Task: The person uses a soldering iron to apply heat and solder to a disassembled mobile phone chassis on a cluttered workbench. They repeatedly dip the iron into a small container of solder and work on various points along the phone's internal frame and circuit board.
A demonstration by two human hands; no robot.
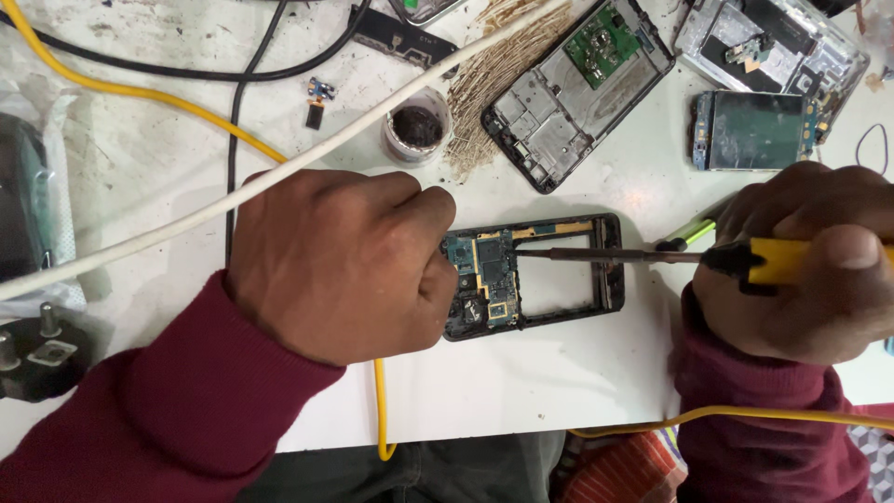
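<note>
Phone frame (pixel 559 279), stained white worktable (pixel 521 373), cables (pixel 140 93)

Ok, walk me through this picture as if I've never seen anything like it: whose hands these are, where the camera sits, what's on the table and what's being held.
There is no machine here, just a person in dark red sleeves. The one picture comes from a camera on their head, looking down at a white table.

The left hand presses on the end of an opened phone frame, whose circuit board is bare. The right hand grips a yellow-handled screwdriver, its tip resting at that board.

Around them lie two more stripped phone bodies, a loose screen part, a small round pot, a stiff brush, white, yellow and black cables, and a black plug.
</note>
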